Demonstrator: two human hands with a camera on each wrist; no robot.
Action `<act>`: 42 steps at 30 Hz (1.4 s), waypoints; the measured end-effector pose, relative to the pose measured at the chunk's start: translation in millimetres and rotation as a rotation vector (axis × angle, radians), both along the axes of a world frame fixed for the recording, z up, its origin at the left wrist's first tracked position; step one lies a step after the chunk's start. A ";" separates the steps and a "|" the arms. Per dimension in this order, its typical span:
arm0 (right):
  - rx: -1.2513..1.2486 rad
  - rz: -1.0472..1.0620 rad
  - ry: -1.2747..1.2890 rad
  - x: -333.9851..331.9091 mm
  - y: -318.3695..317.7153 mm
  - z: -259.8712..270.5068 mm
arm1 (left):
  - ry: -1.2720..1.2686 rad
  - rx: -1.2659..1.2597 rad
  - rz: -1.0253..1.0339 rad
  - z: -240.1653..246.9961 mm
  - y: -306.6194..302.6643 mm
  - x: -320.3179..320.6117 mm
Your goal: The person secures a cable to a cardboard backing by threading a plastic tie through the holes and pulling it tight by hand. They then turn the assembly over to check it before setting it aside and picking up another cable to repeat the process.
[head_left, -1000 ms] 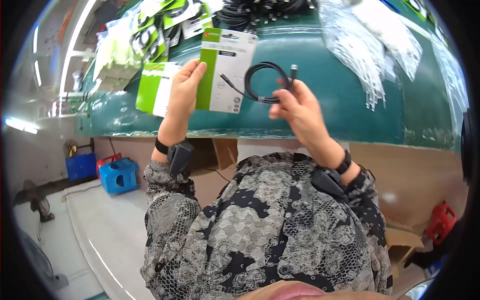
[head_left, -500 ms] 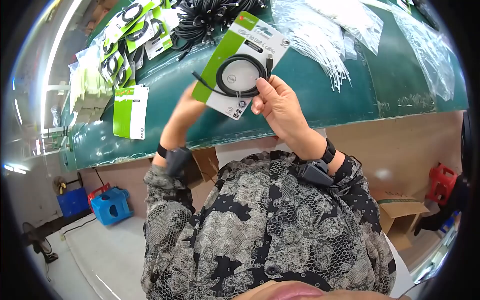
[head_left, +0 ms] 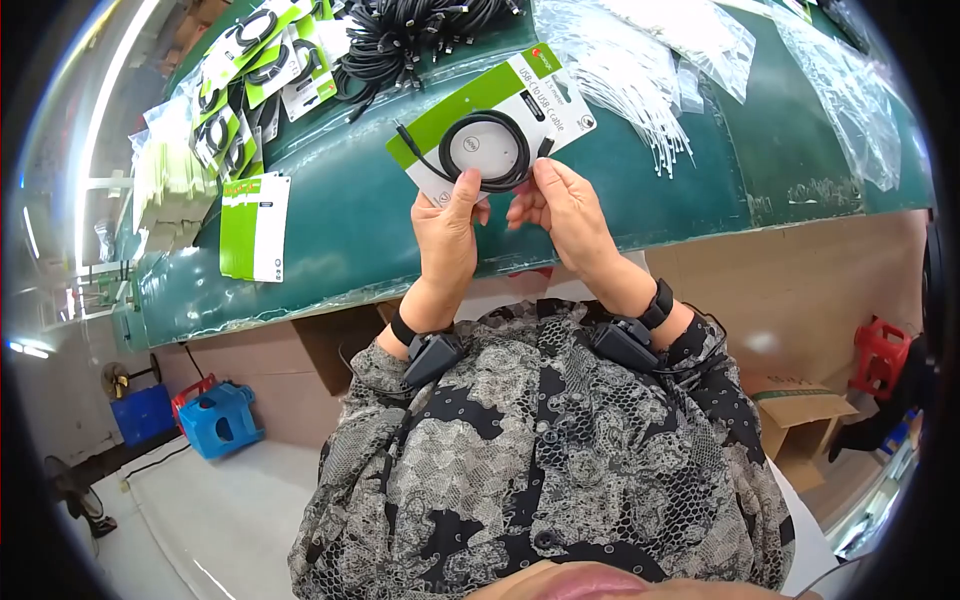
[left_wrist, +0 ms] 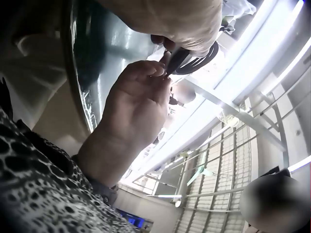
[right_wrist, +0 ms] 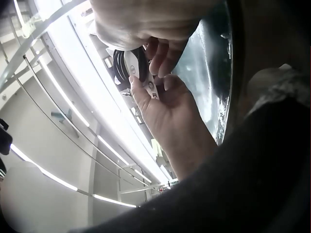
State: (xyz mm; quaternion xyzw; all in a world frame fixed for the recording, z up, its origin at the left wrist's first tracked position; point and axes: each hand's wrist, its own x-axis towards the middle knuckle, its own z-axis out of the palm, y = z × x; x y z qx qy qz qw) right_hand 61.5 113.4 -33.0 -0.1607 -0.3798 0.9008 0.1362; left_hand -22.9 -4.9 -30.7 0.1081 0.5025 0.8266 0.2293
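In the head view a coiled black cable (head_left: 524,150) lies against a green and white card (head_left: 443,118) printed "USB-C to USB-C cable". The left hand (head_left: 447,235) pinches the card's lower edge and the coil, its thumb on top. At the coil's right side the right hand (head_left: 578,220) holds coil and card with its thumb beside a cable plug. In the left wrist view the cable (left_wrist: 201,60) shows between both hands. The right wrist view shows the left thumb on the card by the coil (right_wrist: 119,67); the right hand's fingers are partly curled.
Green and white cards (head_left: 255,228) lie on the green table (head_left: 340,230) at left. Behind are packed cables on cards (head_left: 255,70), a heap of black cables (head_left: 400,40), white cables in bags (head_left: 630,85) and a clear bag (head_left: 850,120). The table's front edge runs before the person.
The right hand has brought the coil onto the card. The left hand has let go of the card's left side and now grips its lower edge; the card is tilted further to the right.
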 end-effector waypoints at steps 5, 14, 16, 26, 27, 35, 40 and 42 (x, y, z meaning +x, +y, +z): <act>0.228 0.025 -0.123 -1.5 -0.7 1.1 | 0.132 -0.096 0.074 3.8 -1.0 6.9; 0.209 0.095 -0.188 -3.1 1.5 11.6 | 0.105 -0.086 0.019 11.2 -5.3 2.0; 0.207 0.127 -0.157 -1.9 3.6 9.0 | 0.090 -0.092 0.012 11.2 -6.2 -0.7; 0.913 -0.205 -0.155 19.7 23.7 17.7 | 0.076 -0.228 0.052 10.6 -15.5 -23.8; 1.315 -0.269 -0.033 22.4 25.2 23.9 | 0.060 -0.217 0.037 11.6 -13.9 -21.2; 1.829 -0.261 0.184 15.2 32.5 16.8 | 0.007 -0.256 -0.083 18.4 -21.2 -19.1; 1.949 -0.136 0.233 16.7 45.5 17.2 | -0.097 -0.269 -0.266 18.6 -26.9 -25.5; 1.931 -0.164 0.220 15.0 43.7 16.6 | -0.123 -0.271 -0.322 15.1 -25.8 -23.3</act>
